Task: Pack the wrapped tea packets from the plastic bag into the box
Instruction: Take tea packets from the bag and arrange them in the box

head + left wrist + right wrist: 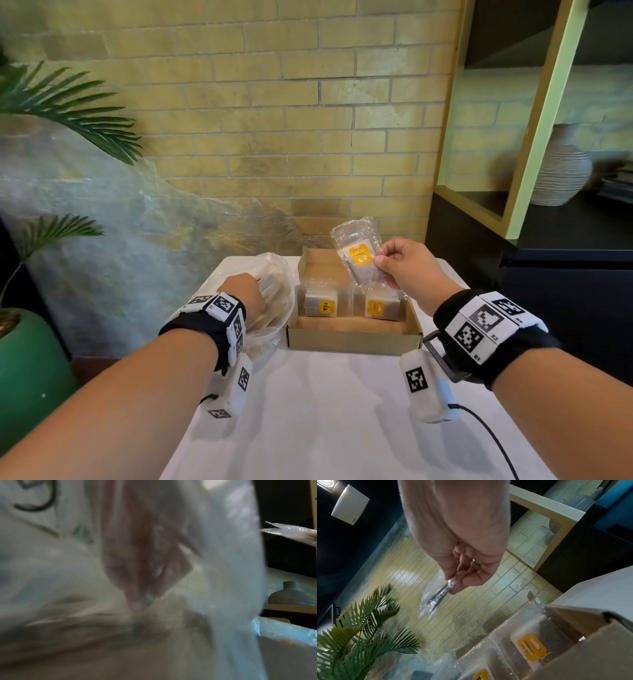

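Note:
A clear wrapped tea packet [359, 257] with a yellow label hangs above the open cardboard box [352, 339]. My right hand [380, 262] pinches its right edge between thumb and fingers. The right wrist view shows that packet [435, 600] edge-on below the right hand [453, 584]. Two stacks of wrapped packets [320, 305] [381, 306] stand in the box's near half. My left hand [257, 291] reaches into the crumpled plastic bag [277, 274] left of the box. Through the blurred bag film [223, 574] its fingers [137, 599] point down; whether they hold anything is hidden.
A white table [325, 411] carries the box and the bag. A potted palm in a green pot [27, 370] stands at the left. At the right is a black shelf unit with a ribbed vase [561, 171]. Behind the table is a brick wall. A cable [493, 442] trails from my right wrist.

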`<state>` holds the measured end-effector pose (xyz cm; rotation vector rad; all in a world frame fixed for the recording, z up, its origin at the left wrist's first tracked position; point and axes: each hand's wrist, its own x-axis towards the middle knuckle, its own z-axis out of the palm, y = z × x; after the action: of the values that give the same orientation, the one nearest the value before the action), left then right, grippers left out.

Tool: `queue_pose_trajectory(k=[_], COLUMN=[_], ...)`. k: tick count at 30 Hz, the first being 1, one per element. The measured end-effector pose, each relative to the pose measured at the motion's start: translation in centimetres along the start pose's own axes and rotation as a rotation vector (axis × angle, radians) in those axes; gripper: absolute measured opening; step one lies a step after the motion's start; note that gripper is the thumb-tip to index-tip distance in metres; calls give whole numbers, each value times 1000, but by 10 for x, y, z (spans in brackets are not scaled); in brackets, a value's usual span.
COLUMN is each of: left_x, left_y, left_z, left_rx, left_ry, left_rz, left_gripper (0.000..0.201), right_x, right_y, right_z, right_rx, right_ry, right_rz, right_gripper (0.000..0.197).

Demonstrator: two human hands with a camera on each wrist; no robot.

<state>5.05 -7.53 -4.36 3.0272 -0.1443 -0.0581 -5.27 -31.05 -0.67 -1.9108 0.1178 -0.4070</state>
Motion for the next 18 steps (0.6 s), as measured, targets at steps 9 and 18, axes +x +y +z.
queue_pose_trajectory(k=[9, 18], left_x=[-12, -17], left_y=[-6, -9], left_z=[-31, -49], left_rx=[-386, -480], left_ry=[181, 259], left_rz=[-5, -12], left_gripper=[22, 30], right_x=[3, 3], right_y=[0, 1], right_z=[1, 4], right_rx=[-40, -118], right_ry=[-11, 1], right_rz=[-6, -3], right_gripper=[22, 22])
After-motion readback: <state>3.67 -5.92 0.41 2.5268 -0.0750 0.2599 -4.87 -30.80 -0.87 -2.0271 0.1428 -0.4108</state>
